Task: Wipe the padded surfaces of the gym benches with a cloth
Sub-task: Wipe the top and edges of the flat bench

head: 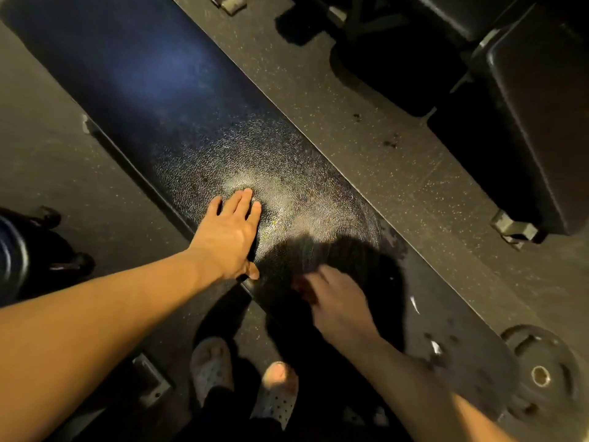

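Observation:
A long black padded bench [178, 100] runs diagonally from the top left to the bottom right. Its worn, cracked middle shines under the light. My left hand [228, 232] rests flat on the pad near its left edge, fingers straight and pointing up the bench. To its right, my right hand [336, 303] is motion-blurred over the pad, its fingers curled around a dark cloth [347, 253] that lies spread on the surface ahead of it. The cloth's edges are smeared and hard to make out.
A second black bench [541, 122] stands at the right, across a strip of speckled rubber floor [366, 122]. A weight plate [541, 374] lies on the floor at the lower right. Dark round equipment [12, 250] sits at the left edge. My sandalled feet [245, 381] stand below the bench.

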A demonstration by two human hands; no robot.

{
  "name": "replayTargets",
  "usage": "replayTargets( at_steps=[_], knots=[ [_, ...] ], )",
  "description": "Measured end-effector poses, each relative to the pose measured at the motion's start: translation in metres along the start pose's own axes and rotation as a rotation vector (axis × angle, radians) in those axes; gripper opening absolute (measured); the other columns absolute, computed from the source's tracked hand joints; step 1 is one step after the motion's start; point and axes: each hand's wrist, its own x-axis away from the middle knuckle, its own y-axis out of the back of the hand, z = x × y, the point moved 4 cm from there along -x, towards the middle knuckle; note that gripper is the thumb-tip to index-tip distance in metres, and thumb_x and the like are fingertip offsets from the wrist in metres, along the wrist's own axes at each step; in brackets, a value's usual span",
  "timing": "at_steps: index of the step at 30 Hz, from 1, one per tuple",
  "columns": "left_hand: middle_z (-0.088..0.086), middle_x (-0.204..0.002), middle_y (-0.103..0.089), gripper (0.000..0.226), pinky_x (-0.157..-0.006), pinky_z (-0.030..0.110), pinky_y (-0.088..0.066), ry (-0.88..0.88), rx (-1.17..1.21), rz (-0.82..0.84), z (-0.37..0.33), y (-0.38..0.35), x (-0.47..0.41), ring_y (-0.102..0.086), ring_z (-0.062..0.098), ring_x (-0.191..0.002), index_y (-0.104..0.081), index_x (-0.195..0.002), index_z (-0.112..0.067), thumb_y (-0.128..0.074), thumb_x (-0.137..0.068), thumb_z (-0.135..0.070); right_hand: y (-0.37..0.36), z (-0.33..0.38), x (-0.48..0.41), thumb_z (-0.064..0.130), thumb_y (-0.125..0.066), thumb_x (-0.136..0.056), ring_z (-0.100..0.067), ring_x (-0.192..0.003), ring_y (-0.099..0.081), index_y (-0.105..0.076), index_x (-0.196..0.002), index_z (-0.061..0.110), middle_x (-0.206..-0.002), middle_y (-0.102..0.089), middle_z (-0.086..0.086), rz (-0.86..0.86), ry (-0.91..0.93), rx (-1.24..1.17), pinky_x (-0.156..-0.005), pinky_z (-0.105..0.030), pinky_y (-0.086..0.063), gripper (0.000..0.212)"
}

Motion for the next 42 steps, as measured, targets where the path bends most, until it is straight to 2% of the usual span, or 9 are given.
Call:
replayTargets(
  at_steps=[5,9,16,21,24,27,32,38,42],
  knots=[
    [0.019,-0.170,0.008,0.145,-0.127,0.053,-0.010,-0.009,0.059,-0.049,0.002,-0.005,-0.002,0.006,0.032,-0.158,0.001,-0.162,-0.005,-0.076,-0.064,-0.079,0.049,-0.076,-0.036,0.016,-0.063,-0.091,-0.033,-0.090,-0.059,-0.065,-0.101,0.018,-0.099,-0.060,-0.006,-0.255,-0.345,0.051,-0.077,-0.043,-0.047,0.011],
    [0.016,-0.170,0.011,0.143,-0.127,0.052,-0.008,-0.026,0.061,-0.060,0.005,-0.009,-0.003,0.008,0.030,-0.158,0.004,-0.162,-0.008,-0.074,-0.066,-0.079,0.052,-0.044,-0.115,0.009,-0.057,-0.090,-0.032,-0.104,-0.059,-0.062,-0.112,0.010,-0.109,-0.060,-0.010,-0.377,-0.551,0.015,-0.091,-0.040,-0.044,0.022],
    [0.013,-0.170,0.014,0.141,-0.128,0.048,-0.001,-0.006,0.066,-0.070,0.005,-0.006,0.004,0.012,0.027,-0.158,0.007,-0.163,-0.010,-0.071,-0.068,-0.080,-0.009,0.022,0.015,0.021,-0.054,-0.081,-0.026,-0.093,-0.062,-0.059,-0.117,0.033,-0.101,-0.061,0.001,0.040,0.154,0.046,-0.080,-0.038,-0.052,0.038],
    [0.008,-0.171,0.010,0.145,-0.129,0.047,-0.004,0.018,0.133,-0.098,0.003,-0.009,0.007,0.006,0.024,-0.159,0.002,-0.164,-0.017,-0.073,-0.059,-0.084,0.050,-0.112,0.013,0.009,-0.057,-0.083,-0.032,-0.091,-0.066,-0.066,-0.104,0.021,-0.100,-0.065,-0.001,-0.371,-0.297,0.136,-0.078,-0.042,-0.051,0.026],
    [0.006,-0.172,0.003,0.145,-0.128,0.044,-0.010,0.024,0.124,-0.133,0.001,-0.011,0.005,-0.002,0.024,-0.159,-0.005,-0.164,-0.018,-0.073,-0.056,-0.085,0.048,-0.094,-0.033,0.013,-0.056,-0.086,-0.039,-0.102,-0.063,-0.061,-0.107,0.013,-0.113,-0.065,-0.009,-0.478,-0.362,0.110,-0.084,-0.044,-0.051,0.022],
    [0.001,-0.172,-0.006,0.135,-0.127,0.045,-0.014,0.069,0.127,-0.185,-0.005,-0.013,0.016,-0.009,0.023,-0.158,-0.014,-0.164,-0.022,-0.072,-0.059,-0.084,0.018,-0.021,-0.051,0.012,-0.054,-0.086,-0.035,-0.103,-0.064,-0.063,-0.109,0.016,-0.114,-0.066,-0.008,-0.393,-0.149,0.076,-0.082,-0.039,-0.049,0.025],
    [0.001,-0.147,-0.054,0.093,-0.105,0.042,-0.047,0.149,0.114,-0.511,-0.032,-0.035,0.057,-0.054,0.024,-0.131,-0.058,-0.141,-0.025,-0.065,-0.070,-0.085,-0.024,0.004,0.055,0.018,-0.055,-0.086,-0.032,-0.100,-0.060,-0.059,-0.111,0.023,-0.109,-0.061,0.000,-0.234,0.414,0.151,-0.084,-0.043,-0.048,0.025],
    [-0.007,-0.151,-0.052,0.137,-0.111,0.036,-0.041,0.099,0.177,-0.518,-0.099,-0.072,0.086,-0.052,0.015,-0.135,-0.058,-0.144,-0.026,-0.017,-0.045,-0.112,0.062,-0.161,0.042,0.017,-0.053,-0.085,-0.036,-0.103,-0.065,-0.061,-0.096,0.023,-0.106,-0.068,-0.005,-0.420,-0.223,0.160,-0.075,-0.038,-0.049,0.015],
    [-0.005,-0.164,-0.035,0.151,-0.122,0.042,-0.029,0.169,0.205,-0.442,-0.108,-0.084,0.082,-0.038,0.014,-0.148,-0.049,-0.152,-0.025,-0.014,-0.035,-0.114,0.042,-0.112,0.013,0.014,-0.056,-0.086,-0.034,-0.099,-0.066,-0.063,-0.099,0.017,-0.108,-0.068,-0.008,-0.504,-0.195,0.107,-0.078,-0.038,-0.049,0.015]
  ],
)
